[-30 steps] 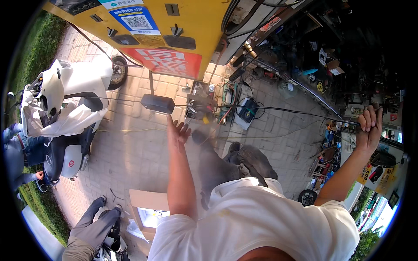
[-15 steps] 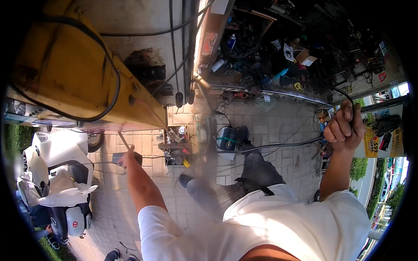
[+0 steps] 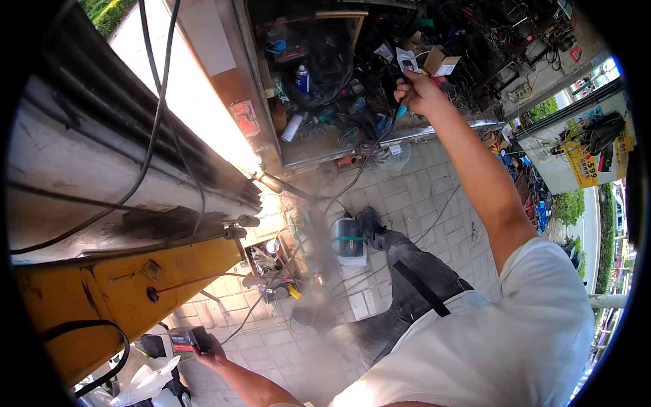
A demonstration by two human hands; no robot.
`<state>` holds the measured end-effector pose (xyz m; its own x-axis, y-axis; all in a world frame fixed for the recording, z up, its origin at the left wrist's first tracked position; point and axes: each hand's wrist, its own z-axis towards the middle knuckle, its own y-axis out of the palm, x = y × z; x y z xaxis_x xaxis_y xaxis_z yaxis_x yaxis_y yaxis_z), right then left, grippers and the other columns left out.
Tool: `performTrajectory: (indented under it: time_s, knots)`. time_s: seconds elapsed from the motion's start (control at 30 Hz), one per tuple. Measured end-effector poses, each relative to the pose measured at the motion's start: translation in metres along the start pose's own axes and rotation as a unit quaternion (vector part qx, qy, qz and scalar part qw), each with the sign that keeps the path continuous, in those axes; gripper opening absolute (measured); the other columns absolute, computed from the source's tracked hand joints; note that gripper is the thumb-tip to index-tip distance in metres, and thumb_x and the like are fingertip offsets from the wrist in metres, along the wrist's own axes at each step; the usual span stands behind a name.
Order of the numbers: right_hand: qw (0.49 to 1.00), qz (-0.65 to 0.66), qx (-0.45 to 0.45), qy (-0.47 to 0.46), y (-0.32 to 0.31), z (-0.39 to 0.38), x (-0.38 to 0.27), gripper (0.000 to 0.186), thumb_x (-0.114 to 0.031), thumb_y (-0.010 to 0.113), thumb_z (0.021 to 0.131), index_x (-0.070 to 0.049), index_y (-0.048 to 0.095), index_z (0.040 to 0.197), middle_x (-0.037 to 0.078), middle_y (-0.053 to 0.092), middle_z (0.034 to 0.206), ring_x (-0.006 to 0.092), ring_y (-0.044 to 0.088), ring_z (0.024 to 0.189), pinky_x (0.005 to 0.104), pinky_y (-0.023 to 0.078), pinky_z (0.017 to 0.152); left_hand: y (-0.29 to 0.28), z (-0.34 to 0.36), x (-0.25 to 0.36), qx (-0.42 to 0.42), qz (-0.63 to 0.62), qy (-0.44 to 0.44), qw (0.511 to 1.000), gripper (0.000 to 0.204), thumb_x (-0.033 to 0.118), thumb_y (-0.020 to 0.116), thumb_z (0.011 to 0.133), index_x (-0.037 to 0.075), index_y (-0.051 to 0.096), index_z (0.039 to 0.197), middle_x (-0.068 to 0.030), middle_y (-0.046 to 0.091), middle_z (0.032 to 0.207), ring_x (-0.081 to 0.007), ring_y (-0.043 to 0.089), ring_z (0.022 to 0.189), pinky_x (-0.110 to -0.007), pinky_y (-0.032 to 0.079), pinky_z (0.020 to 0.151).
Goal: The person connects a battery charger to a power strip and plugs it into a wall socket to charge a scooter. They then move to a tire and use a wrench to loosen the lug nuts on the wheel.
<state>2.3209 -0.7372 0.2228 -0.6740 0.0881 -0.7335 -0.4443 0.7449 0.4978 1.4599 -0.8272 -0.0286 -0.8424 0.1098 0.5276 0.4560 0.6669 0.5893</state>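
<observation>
My left hand point(image 3: 208, 353), low at the left, grips a black rectangular charger-like box point(image 3: 190, 339) with a dark lead running from it. My right hand point(image 3: 412, 93) is raised toward the cluttered doorway at the top, fingers curled round a black cable point(image 3: 363, 163) that drops to the ground; the cable's end is hard to make out. A small light-blue item point(image 3: 401, 110) shows just beside that hand. Below, on the pavement, a dark case with a green strap point(image 3: 347, 237) sits on something pale near my feet.
A yellow cabinet point(image 3: 122, 292) and a metal wall with hanging cables point(image 3: 74, 163) fill the left. A cluttered shelf point(image 3: 312, 115) with a spray can point(image 3: 302, 80) spans the top. Tools point(image 3: 268, 258) lie beside the cabinet. A white scooter point(image 3: 146, 386) is at lower left.
My view has swung right toward the doorway. My right hand has risen and moved inward with the cable; my left hand has closed on the black box and lifted it clear.
</observation>
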Motion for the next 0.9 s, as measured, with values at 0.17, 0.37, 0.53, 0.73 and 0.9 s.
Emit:
performTrajectory:
  time_s: [0.17,0.37,0.53,0.73,0.9]
  knots:
    - [0.98,-0.187,-0.036,-0.065,0.013,0.133,0.088,0.021,-0.021,0.052,0.089,-0.007,0.05,0.073,0.004,0.044,0.059,0.0135,0.038,0.042,0.0269,0.027,0.035,0.05,-0.118,0.021,-0.05,-0.034,0.128,0.99,0.041,0.023,0.063,0.08,0.009,0.053,0.117,-0.0109,0.058,0.113,-0.0272,0.055,0.101,-0.044,0.043,0.086]
    - [0.827,-0.457,-0.156,-0.288,0.078,0.238,0.195,0.031,-0.03,0.056,0.086,0.001,0.061,0.086,0.012,0.061,0.069,0.0214,0.055,0.048,0.0347,0.042,0.046,0.049,-0.082,0.025,-0.005,0.02,0.178,0.984,0.042,0.021,0.065,0.077,0.007,0.053,0.114,-0.0094,0.058,0.109,-0.0254,0.056,0.093,-0.04,0.044,0.082]
    - [0.828,-0.5,-0.209,-0.146,0.113,0.265,0.222,0.029,-0.021,0.057,0.083,0.0,0.06,0.102,0.012,0.06,0.07,0.0204,0.06,0.058,0.0296,0.048,0.046,0.074,-0.063,0.0,-0.016,0.035,0.131,0.991,0.038,0.02,0.066,0.076,0.006,0.054,0.11,-0.0073,0.06,0.101,-0.0235,0.057,0.087,-0.038,0.045,0.078]
    - [0.867,-0.46,-0.172,-0.087,0.142,0.284,0.232,0.034,-0.031,0.06,0.077,0.001,0.065,0.086,0.024,0.062,0.09,0.0323,0.061,0.085,0.0381,0.048,0.072,0.085,-0.043,-0.008,-0.046,0.022,0.072,0.996,0.034,0.019,0.067,0.075,0.006,0.056,0.105,-0.0049,0.061,0.092,-0.0213,0.058,0.079,-0.035,0.046,0.074]
    - [0.832,-0.497,-0.161,-0.185,0.135,0.302,0.235,0.033,-0.031,0.058,0.077,-0.001,0.065,0.088,0.021,0.061,0.096,0.0322,0.06,0.086,0.0387,0.049,0.074,0.09,-0.026,-0.004,-0.076,-0.001,0.015,0.997,0.03,0.017,0.067,0.075,0.005,0.057,0.101,-0.0029,0.062,0.085,-0.0194,0.06,0.073,-0.033,0.048,0.071]
